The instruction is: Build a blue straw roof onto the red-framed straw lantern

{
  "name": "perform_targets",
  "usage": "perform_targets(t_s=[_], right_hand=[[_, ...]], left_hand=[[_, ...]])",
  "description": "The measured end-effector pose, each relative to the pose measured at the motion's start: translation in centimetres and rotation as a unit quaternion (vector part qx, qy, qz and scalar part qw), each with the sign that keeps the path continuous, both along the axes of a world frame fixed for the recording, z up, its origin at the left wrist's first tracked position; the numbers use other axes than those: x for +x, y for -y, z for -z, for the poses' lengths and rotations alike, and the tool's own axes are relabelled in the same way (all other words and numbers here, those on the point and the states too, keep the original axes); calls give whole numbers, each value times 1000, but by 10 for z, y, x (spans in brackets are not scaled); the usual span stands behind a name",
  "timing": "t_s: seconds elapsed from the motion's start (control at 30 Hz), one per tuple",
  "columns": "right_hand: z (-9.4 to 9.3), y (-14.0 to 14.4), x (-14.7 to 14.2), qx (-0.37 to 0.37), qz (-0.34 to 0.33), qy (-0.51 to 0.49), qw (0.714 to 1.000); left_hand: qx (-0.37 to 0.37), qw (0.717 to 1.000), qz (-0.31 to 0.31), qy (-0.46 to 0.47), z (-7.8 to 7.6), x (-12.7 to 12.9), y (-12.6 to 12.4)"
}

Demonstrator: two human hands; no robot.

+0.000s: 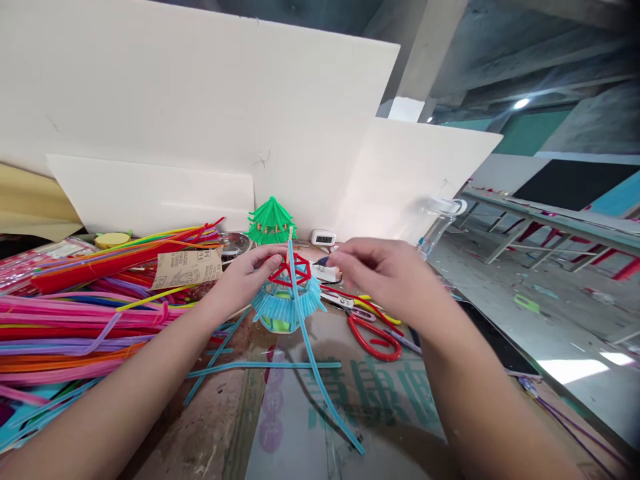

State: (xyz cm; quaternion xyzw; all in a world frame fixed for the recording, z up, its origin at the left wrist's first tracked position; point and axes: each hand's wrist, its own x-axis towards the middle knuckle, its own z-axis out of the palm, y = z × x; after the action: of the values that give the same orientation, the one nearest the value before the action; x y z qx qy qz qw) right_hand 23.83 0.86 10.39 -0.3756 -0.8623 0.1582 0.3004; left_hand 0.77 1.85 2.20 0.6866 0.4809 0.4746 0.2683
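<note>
1. Fingers of the person's left hand (257,267) bend in at the side of the red frame (303,272), thumb and fingertips close together, seemingly to steady it; from where I stand, I cannot tell whether they grip the frame or the leaning blue strip (305,335)
2. That strip slants across the front of the frame, its top rising beside the left fingertips and its long tail reaching low over the worktop (215,427), so the excess seems to hang clear of both palms
3. Below the red frame spreads a blue fringed tier (313,297), the whole model upright at the middle of the worktop, likely because both hands reach it easily there
4. The right hand (377,263) is closed, fingertips pinched around what looks like a small dark tip (323,261), aimed at the model but apart from it
5. Red-handled scissors (352,332) lie just beside the model on the right, handy for that hand
6. Bundled coloured stems (80,320) heap at the left, leaving the middle for the work
</note>
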Motion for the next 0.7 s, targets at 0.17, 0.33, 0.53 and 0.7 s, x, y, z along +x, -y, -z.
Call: perform_targets(t_s=[0.17,0.33,0.53,0.7], right_hand=[[-30,20,11,15,13,-29,999],[-51,31,0,30,-4,-43,999],[-53,28,-4,40,-48,-41,997],[4,2,37,1,-36,125,991]], left_hand=[[19,1000,-11,-20,2,1,0],[17,999,-34,-35,3,3,2],[22,998,-52,-23,5,1,-1],[6,993,-52,-108,2,-18,8]])
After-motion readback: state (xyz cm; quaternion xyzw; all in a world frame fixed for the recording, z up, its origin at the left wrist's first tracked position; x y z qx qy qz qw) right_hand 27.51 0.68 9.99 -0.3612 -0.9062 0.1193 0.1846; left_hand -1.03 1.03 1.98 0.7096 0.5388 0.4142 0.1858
